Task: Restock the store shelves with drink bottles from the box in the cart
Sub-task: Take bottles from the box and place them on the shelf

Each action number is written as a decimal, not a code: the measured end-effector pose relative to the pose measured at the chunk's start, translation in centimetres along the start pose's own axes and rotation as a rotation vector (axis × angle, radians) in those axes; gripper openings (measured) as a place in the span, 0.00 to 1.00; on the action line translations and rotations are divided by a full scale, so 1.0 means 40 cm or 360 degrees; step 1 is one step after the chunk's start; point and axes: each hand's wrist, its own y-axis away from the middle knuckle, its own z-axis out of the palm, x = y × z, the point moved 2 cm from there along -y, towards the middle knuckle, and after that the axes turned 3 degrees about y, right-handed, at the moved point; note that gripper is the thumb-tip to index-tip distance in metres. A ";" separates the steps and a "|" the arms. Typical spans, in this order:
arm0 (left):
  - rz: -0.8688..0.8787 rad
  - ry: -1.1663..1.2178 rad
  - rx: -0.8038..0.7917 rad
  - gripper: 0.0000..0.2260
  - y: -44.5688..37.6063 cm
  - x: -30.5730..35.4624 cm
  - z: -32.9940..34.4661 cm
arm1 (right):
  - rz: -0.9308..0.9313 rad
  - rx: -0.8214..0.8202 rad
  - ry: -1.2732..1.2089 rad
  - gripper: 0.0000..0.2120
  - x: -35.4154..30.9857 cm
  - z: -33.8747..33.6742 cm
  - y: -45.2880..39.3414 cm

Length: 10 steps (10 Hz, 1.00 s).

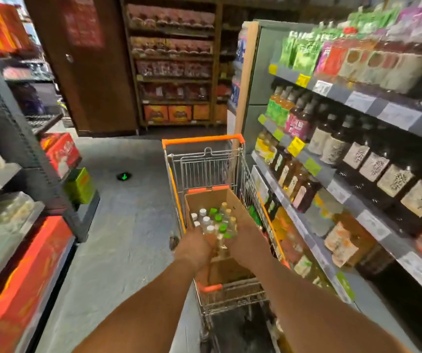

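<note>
A wire shopping cart (232, 159) with orange trim stands in the aisle, close to the right-hand shelves. Inside it sits an open cardboard box (212, 198) with several small drink bottles (213, 216) capped in white, green and yellow. Both my arms reach into the box. My left hand (197, 247) and my right hand (246, 236) close around a cluster of these bottles from either side, at the near end of the box. The lower parts of the held bottles are hidden between my hands.
Grey shelves (357, 154) on the right carry juice and dark syrup bottles with price tags. Left shelving (6, 174) holds packaged goods and red boxes. A brown shelf unit (174, 72) stands at the aisle's end. Grey floor (118, 225) lies left of the cart.
</note>
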 end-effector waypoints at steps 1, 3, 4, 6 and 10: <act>-0.0004 -0.0063 -0.0062 0.14 -0.094 0.017 0.031 | -0.0005 -0.0077 0.0164 0.24 0.034 0.035 -0.096; -0.0178 0.0053 -0.0185 0.15 -0.294 -0.004 0.130 | 0.0144 -0.0340 0.0104 0.15 0.116 0.151 -0.271; -0.0264 0.0146 -0.0266 0.14 -0.352 -0.026 0.190 | 0.0256 -0.0444 0.0028 0.09 0.164 0.228 -0.332; -0.0623 0.0564 -0.0254 0.12 -0.440 -0.078 0.285 | 0.0323 -0.0652 0.0072 0.15 0.241 0.364 -0.479; -0.1509 0.1489 0.0190 0.15 -0.726 -0.249 0.556 | 0.0519 -0.1082 -0.0078 0.18 0.412 0.711 -0.789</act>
